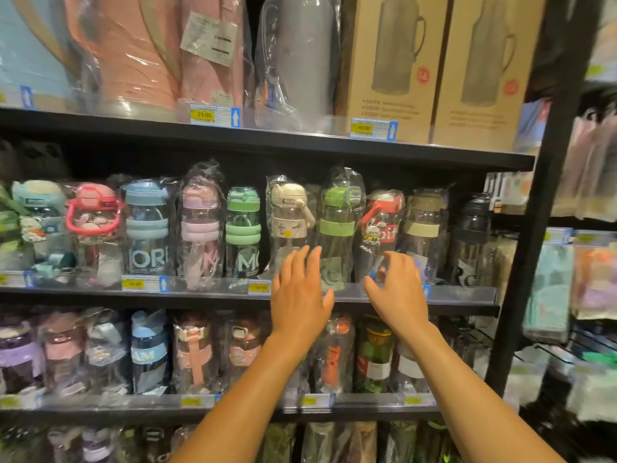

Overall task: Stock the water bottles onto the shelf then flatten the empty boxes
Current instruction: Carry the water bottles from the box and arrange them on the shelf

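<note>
Two loose grips, left hand (299, 297), right hand (399, 290), flank green-capped bottle (336, 225).

**Readable print on the shelves**

Well above and to the left of the left hand (298, 295), on a yellow price tag (204, 114) at the upper shelf edge: "23.00", with a white up-arrow (235, 117) on blue just beside it. Above the right hand (399, 292), on a second yellow tag (364, 128): "46.00", again beside an up-arrow. Left of the left hand, level with its fingertips, on a blue-capped bottle (147, 228): large "ORE", cut off at the start. Nearer that hand, on a green-capped bottle (243, 228): "MO". Below and left of the left hand, one shelf down, on a blue bottle (148, 355): "AM". Just above the right hand, on a red-capped bottle (384, 225): "oit", partly hidden. Remaining tags and box print too blurred to read.
</note>
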`<state>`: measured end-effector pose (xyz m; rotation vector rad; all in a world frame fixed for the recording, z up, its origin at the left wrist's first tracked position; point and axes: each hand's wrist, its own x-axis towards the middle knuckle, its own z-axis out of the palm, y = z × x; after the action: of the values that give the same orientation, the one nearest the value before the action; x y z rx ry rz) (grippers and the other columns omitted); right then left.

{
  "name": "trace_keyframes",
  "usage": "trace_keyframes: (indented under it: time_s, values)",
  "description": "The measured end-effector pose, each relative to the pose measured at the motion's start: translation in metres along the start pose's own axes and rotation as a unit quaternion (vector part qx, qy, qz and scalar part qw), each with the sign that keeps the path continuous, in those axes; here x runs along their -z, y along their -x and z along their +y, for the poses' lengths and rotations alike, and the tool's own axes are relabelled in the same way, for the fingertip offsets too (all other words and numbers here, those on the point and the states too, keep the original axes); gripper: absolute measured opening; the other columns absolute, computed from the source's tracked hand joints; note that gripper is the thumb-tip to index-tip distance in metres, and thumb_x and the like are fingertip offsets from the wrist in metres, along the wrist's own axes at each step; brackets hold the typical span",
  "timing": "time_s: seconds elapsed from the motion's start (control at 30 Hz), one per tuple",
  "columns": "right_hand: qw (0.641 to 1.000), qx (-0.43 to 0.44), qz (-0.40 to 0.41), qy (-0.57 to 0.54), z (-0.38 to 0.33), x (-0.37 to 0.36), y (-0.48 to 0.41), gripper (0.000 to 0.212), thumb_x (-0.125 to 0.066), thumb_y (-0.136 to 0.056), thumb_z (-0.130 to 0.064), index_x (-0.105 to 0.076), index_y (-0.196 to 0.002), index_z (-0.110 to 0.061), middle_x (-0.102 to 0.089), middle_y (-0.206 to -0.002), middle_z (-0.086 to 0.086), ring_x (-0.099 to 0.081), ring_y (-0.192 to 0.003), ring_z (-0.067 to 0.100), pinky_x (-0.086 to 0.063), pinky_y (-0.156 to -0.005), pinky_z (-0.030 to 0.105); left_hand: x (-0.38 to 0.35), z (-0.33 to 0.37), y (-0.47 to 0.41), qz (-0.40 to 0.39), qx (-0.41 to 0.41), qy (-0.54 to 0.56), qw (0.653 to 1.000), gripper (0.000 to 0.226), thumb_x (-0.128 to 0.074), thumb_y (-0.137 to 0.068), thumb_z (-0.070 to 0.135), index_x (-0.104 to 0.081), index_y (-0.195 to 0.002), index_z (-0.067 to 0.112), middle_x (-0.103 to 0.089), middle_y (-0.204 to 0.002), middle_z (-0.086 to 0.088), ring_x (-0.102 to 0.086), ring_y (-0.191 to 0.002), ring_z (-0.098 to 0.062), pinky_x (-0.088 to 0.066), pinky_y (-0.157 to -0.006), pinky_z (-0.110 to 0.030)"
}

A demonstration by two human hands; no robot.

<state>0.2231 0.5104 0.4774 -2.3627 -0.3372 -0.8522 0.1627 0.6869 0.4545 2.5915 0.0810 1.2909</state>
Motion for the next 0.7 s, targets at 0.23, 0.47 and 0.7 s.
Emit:
trace_keyframes:
  time_s: [0.23,0.47,0.7]
  values:
    - [0.999,0.01,0.038,0.032,0.044,0.021,-0.013,0.06,-0.07,-0.092,-0.032,-0.046,-0.143,-0.009,-0.046,-0.144,0.01,-0.042,-0.134,0.033,-0.041,-0.105,0.041,-0.03,0.047,-0.011,0.016,-0.05,0.012,0.999,0.084,-0.079,-0.086,0.042,-0.039,-0.156,0.017,-0.044,-0.159,-0.008,-0.04,-0.147,-0.032,-0.045,-0.11,-0.05]
    - [0.999,0.015,0.034,0.016,0.101,0.027,-0.044,0.065,-0.07,-0.092,-0.028,-0.043,-0.146,-0.005,-0.042,-0.148,0.014,-0.04,-0.136,0.035,-0.043,-0.104,0.044,-0.082,0.097,-0.032,-0.021,-0.005,0.083,0.996,0.087,-0.07,-0.095,0.045,-0.024,-0.161,0.012,-0.037,-0.159,-0.005,-0.035,-0.146,-0.027,-0.045,-0.112,-0.04]
    - [0.998,0.053,0.026,-0.035,0.146,0.017,-0.072,0.063,-0.069,-0.09,-0.026,-0.045,-0.144,-0.006,-0.043,-0.146,0.013,-0.041,-0.134,0.034,-0.045,-0.105,0.046,-0.127,0.127,-0.054,-0.062,0.129,0.079,0.987,0.109,-0.068,-0.094,0.055,0.0,-0.164,0.006,-0.015,-0.171,-0.012,-0.021,-0.155,-0.03,-0.036,-0.119,-0.04]
